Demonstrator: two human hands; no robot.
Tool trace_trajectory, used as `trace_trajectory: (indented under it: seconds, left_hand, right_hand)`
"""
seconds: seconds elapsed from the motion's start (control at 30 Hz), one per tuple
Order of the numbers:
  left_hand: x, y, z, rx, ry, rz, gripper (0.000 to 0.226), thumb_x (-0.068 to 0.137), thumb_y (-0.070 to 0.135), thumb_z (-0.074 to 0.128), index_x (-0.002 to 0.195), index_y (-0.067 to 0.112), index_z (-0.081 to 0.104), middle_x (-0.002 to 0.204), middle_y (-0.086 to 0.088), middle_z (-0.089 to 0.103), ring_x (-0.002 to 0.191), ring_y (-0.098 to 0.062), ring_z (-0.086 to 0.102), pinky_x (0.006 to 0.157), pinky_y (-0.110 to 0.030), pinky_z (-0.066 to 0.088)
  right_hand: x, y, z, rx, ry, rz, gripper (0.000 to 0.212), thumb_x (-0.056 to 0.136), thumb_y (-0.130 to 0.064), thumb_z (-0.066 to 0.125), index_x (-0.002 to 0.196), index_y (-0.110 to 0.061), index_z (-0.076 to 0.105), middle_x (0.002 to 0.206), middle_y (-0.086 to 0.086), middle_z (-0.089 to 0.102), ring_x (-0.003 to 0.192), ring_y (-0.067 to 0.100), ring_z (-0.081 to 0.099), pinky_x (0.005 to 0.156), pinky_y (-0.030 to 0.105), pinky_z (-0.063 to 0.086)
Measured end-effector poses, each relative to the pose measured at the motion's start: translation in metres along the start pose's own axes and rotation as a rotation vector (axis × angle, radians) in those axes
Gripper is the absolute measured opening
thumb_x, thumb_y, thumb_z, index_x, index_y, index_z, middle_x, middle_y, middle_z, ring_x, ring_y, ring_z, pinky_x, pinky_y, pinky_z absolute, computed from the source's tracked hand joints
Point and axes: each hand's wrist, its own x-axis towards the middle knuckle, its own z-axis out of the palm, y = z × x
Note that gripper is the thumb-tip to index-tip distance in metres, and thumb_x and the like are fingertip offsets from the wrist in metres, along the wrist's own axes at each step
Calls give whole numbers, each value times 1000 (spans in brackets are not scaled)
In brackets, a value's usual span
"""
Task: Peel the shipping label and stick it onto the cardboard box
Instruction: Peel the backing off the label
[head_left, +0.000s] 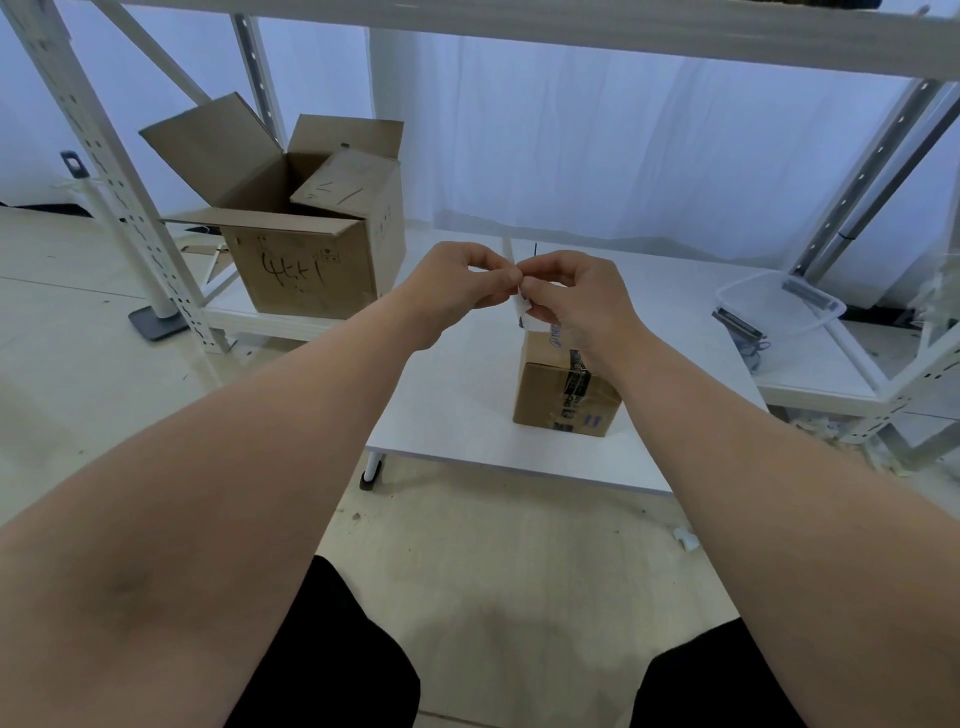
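A small taped cardboard box (550, 395) stands on the low white table (467, 405), partly hidden by my right wrist. Above it, both hands meet in the air. My right hand (576, 296) pinches a small white shipping label (525, 314), most of which is covered by the fingers. My left hand (462, 283) pinches the label's top edge with thumb and forefinger, touching the right hand's fingertips. The label hangs a little above the box's top, not touching it as far as I can tell.
A large open cardboard box (306, 234) with handwriting sits on the shelf's lower board at the left. A clear plastic tray (779, 306) with dark items lies at the right. White metal shelf posts (109, 166) stand either side. My knees are below.
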Motion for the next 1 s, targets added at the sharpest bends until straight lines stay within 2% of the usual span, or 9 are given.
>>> trace_trajectory:
  seconds: [0.1, 0.27, 0.43, 0.53, 0.73, 0.9, 1.0]
  left_hand:
    - [-1, 1, 1, -1, 14, 14, 4, 86, 14, 67, 83, 11, 65, 86, -6, 67, 82, -14, 64, 88, -23, 53]
    - [1, 2, 3, 28, 38, 38, 6, 87, 12, 64, 86, 7, 67, 86, -8, 66, 80, -14, 62, 89, -25, 53]
    - [2, 4, 5, 4, 37, 48, 10, 88, 11, 63, 92, 3, 68, 86, -9, 68, 78, -14, 64, 81, -18, 55]
    - [2, 4, 4, 0, 27, 39, 13, 88, 13, 64, 95, 2, 68, 89, -9, 68, 81, -15, 65, 85, -20, 53]
    - [2, 3, 3, 15, 0, 28, 19, 87, 16, 65, 100, 2, 69, 106, -19, 69, 104, -29, 65, 99, -32, 50]
    - [3, 1, 1, 19, -5, 31, 20, 88, 16, 65, 100, 1, 68, 105, -19, 69, 96, -20, 65, 96, -29, 51]
    - [3, 0, 1, 29, -5, 30, 22, 89, 17, 64, 100, -1, 68, 99, -15, 70, 90, -15, 65, 91, -24, 52]
  right_hand:
    - [1, 1, 0, -14, 13, -5, 9, 85, -7, 66, 89, -14, 70, 100, 9, 70, 93, 23, 68, 82, 31, 59]
    - [4, 3, 2, -16, 38, -1, 13, 84, -9, 68, 97, -11, 68, 97, 4, 68, 91, 23, 69, 86, 34, 58]
    - [6, 1, 6, 18, 72, -19, 23, 85, -3, 65, 108, -1, 65, 103, 13, 67, 94, 26, 70, 85, 30, 58]
    - [6, 1, 6, 59, 60, -9, 25, 85, -1, 65, 110, 3, 64, 105, 17, 67, 96, 29, 70, 85, 32, 58]
    - [6, 2, 4, 128, 73, 13, 20, 86, 3, 63, 105, 1, 63, 103, 21, 64, 100, 33, 68, 83, 30, 58]
    - [5, 1, 4, 140, 64, 17, 15, 86, 2, 63, 99, -3, 65, 101, 21, 66, 97, 32, 69, 84, 35, 58]
    - [4, -1, 4, 140, 43, 25, 12, 86, 1, 63, 96, -5, 66, 97, 16, 66, 94, 29, 70, 80, 35, 60]
